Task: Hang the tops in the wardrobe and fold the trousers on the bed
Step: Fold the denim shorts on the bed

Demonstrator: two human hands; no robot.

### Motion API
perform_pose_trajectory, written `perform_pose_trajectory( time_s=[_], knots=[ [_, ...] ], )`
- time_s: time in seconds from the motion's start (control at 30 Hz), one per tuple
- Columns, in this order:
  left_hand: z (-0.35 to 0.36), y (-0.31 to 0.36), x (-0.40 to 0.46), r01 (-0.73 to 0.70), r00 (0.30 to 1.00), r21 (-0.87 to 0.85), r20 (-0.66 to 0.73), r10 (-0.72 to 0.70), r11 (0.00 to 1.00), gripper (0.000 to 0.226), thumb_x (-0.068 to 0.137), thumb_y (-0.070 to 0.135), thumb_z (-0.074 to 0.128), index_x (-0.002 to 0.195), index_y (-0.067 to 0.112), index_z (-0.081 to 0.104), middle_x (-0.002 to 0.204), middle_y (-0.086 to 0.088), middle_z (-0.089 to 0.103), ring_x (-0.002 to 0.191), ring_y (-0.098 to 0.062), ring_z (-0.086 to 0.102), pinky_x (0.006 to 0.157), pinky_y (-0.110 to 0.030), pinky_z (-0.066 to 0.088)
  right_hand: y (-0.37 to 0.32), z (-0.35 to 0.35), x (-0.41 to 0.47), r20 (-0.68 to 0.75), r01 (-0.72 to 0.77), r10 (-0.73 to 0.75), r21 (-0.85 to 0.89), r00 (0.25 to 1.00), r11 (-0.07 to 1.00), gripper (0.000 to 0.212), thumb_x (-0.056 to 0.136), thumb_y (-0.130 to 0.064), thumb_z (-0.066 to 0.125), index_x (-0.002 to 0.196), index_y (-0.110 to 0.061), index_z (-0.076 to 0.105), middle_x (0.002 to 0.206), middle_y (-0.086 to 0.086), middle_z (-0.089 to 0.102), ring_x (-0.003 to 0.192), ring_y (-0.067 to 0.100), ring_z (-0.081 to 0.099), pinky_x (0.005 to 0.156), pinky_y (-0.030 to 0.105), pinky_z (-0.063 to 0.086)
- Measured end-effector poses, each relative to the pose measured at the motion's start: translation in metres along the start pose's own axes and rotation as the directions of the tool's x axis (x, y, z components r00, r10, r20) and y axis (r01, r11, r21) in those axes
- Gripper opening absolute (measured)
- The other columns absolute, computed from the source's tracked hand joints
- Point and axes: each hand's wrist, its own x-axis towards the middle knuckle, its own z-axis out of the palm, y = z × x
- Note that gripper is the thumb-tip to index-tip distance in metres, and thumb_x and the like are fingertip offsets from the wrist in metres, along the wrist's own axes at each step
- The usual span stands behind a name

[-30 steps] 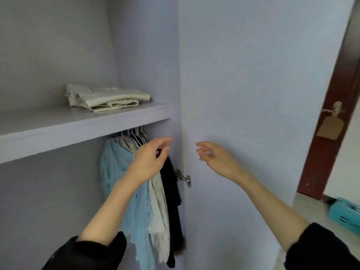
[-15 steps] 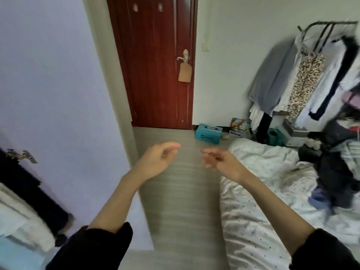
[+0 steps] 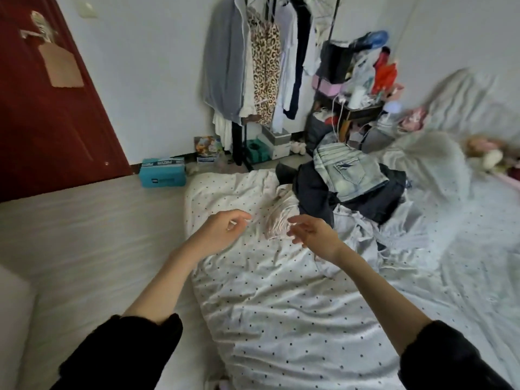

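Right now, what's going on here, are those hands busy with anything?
A person stands at the bed, both arms stretched out over it. The left hand and right hand are empty, fingers loosely curled, hovering near a pale pink garment. Behind it lies a heap of clothes: light denim on top of dark pieces. Nothing is being held or folded yet.

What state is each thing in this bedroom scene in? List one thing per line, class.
left hand: open, holding nothing
right hand: open, holding nothing
light jeans: unfolded, on top of the pile
dark garment: crumpled under the jeans
pink striped garment: bunched on the bed
bed: cover wrinkled
red door: cannot tell whether shut
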Motion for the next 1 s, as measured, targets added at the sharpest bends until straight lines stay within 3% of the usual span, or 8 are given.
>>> perform_pose_trajectory(
  time_s=[0.17,0.3,0.5,0.63,0.77,0.87,1.0],
  knots=[
    [0.031,-0.014,0.111,-0.021,0.987,-0.020,0.158,0.024,1.000,0.025,0.099,0.024,0.046,0.118,0.022,0.061,0.122,0.008,0.060,0.112,-0.010,0.055,0.091,-0.020,0.043,0.044,-0.042,0.069,-0.129,-0.121,0.118,-0.016,0.985,0.993,0.031,0.097,-0.014,0.048,0.126,-0.008,0.054,0.114,0.013,0.065,0.096,0.022,0.063,0.075,0.021,0.047],
    [0.044,-0.029,0.210,-0.012,0.956,-0.025,0.293,0.019,1.000,0.027,0.099,0.025,0.043,0.120,0.023,0.060,0.121,0.012,0.059,0.113,-0.004,0.052,0.079,-0.004,0.036,0.069,-0.075,0.140,-0.288,-0.259,0.250,0.007,0.925,0.966,0.034,0.095,-0.014,0.049,0.128,-0.009,0.054,0.115,0.014,0.064,0.107,0.029,0.060,0.088,0.032,0.046],
    [0.064,-0.045,0.347,-0.058,0.926,0.022,0.375,0.046,0.998,0.031,0.100,0.022,0.041,0.125,0.018,0.058,0.125,0.006,0.059,0.107,-0.004,0.053,0.076,-0.002,0.034,0.098,-0.126,0.246,-0.423,-0.410,0.358,-0.034,0.833,0.912,0.037,0.094,-0.021,0.049,0.130,-0.015,0.052,0.122,0.008,0.062,0.116,0.027,0.054,0.096,0.034,0.043],
    [0.087,-0.055,0.409,-0.058,0.906,0.044,0.422,0.034,0.997,0.033,0.100,0.021,0.038,0.128,0.020,0.055,0.129,0.006,0.057,0.109,-0.005,0.053,0.076,-0.002,0.034,0.124,-0.155,0.299,-0.461,-0.461,0.341,-0.176,0.819,0.870,0.044,0.094,-0.027,0.051,0.136,-0.014,0.045,0.132,0.008,0.053,0.119,0.027,0.051,0.097,0.037,0.043],
    [0.114,-0.062,0.462,-0.047,0.885,0.016,0.465,0.034,0.999,0.033,0.100,0.021,0.039,0.130,0.021,0.053,0.129,0.007,0.057,0.110,-0.004,0.053,0.075,0.000,0.035,0.148,-0.176,0.360,-0.489,-0.500,0.296,-0.365,0.821,0.785,0.053,0.094,-0.035,0.052,0.142,-0.017,0.037,0.146,0.007,0.037,0.135,0.028,0.032,0.107,0.045,0.033],
    [0.123,-0.070,0.482,-0.030,0.885,-0.016,0.464,0.034,0.999,0.031,0.100,0.021,0.039,0.127,0.022,0.054,0.126,0.009,0.057,0.110,-0.003,0.052,0.077,-0.004,0.038,0.155,-0.186,0.400,-0.551,-0.480,0.156,-0.512,0.819,0.713,0.067,0.091,-0.049,0.050,0.147,-0.022,0.024,0.152,0.005,0.024,0.140,0.027,0.021,0.111,0.047,0.026],
    [0.127,-0.079,0.506,-0.046,0.902,-0.018,0.428,0.050,0.999,0.030,0.100,0.016,0.040,0.126,0.020,0.055,0.124,0.010,0.057,0.108,-0.001,0.050,0.076,0.003,0.036,0.166,-0.218,0.452,-0.460,-0.421,0.075,-0.718,0.884,0.554,0.073,0.093,-0.061,0.033,0.151,-0.029,0.002,0.159,-0.001,-0.003,0.146,0.024,-0.007,0.114,0.056,-0.001]
  ],
)
